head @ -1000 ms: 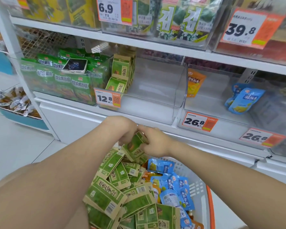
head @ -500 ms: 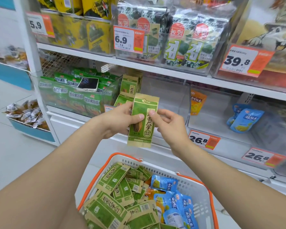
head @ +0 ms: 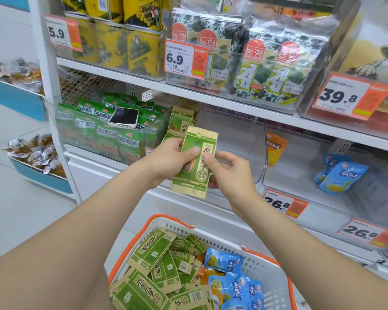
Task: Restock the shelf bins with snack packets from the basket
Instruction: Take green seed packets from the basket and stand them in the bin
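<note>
Green and kraft-coloured, a sunflower-seed packet (head: 195,163) is held upright between both hands, just above the basket (head: 262,262). It is pinched by the left hand (head: 173,157), thumb on its face and fingers curled behind, and by the right hand (head: 229,171), thumb near the centre; whether more than one packet is gripped cannot be told for certain. Matching packets (head: 182,118) are stacked in the clear bin (head: 240,139) just beyond the left hand, with open space beyond the right hand. The step in hand is judged to be the carry from basket to bin. The next move calls for the packet to be lifted over the bin's front wall and set upright against the stack.
</note>
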A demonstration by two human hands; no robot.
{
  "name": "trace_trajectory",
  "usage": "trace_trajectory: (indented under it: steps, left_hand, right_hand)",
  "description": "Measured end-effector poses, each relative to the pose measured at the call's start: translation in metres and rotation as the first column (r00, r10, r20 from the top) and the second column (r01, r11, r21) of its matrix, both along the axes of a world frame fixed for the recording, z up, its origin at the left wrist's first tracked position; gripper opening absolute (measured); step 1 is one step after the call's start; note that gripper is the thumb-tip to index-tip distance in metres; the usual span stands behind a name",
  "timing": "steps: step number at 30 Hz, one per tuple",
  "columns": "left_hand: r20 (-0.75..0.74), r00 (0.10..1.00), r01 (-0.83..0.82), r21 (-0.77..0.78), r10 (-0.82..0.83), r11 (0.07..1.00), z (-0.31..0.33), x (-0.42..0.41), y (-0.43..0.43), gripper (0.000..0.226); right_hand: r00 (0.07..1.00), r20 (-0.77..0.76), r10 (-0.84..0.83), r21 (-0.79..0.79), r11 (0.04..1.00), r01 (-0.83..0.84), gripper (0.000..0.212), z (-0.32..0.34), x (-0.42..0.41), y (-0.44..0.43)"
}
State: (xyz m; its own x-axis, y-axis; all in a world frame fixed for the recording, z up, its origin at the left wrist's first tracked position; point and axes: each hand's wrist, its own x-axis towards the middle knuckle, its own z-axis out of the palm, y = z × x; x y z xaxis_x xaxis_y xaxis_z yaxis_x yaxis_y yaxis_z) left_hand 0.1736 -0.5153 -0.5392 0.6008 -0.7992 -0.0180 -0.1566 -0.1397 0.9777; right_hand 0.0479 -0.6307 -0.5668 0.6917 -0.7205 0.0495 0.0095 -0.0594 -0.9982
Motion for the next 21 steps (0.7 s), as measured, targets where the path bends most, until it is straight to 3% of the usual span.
trace_trajectory:
  steps: [3,5,7,10,14,18,21]
  left_hand:
    - [0.245,0.950,-0.221,0.087,0.194,0.971,-0.005,0.020,0.002,0.037]
    - [0.428,0.848,-0.401,0.129,0.313,0.907,-0.009,0.033,0.006,0.021]
    - [0.520,0.794,-0.471,0.199,0.315,0.859,-0.013,0.042,0.010,0.016]
    - [0.557,0.792,-0.469,0.291,0.251,0.834,-0.020,0.049,0.013,0.015]
    - [0.584,0.775,-0.485,0.305,0.241,0.820,-0.024,0.055,0.011,0.014]
    - [0.609,0.757,-0.494,0.297,0.236,0.817,-0.026,0.059,0.006,0.015]
    - [0.617,0.750,-0.508,0.306,0.239,0.805,-0.027,0.060,0.003,0.018]
  right_hand:
    - [0.998,0.015,-0.060,-0.012,0.998,0.060,0.030,0.004,0.017,-0.013]
    - [0.987,0.070,-0.144,0.037,0.989,0.142,0.032,0.006,0.033,-0.025]
    - [0.974,0.124,-0.187,0.123,0.977,0.172,0.032,0.008,0.052,-0.035]
    - [0.973,0.130,-0.189,0.185,0.969,0.163,0.034,0.006,0.081,-0.047]
    - [0.995,-0.061,-0.083,0.052,0.995,0.086,0.031,-0.006,0.117,-0.052]
    - [0.937,-0.324,0.127,0.006,0.991,-0.132,0.035,-0.011,0.139,-0.045]
    - [0.891,-0.413,0.191,0.015,0.979,-0.203,0.018,-0.008,0.149,-0.042]
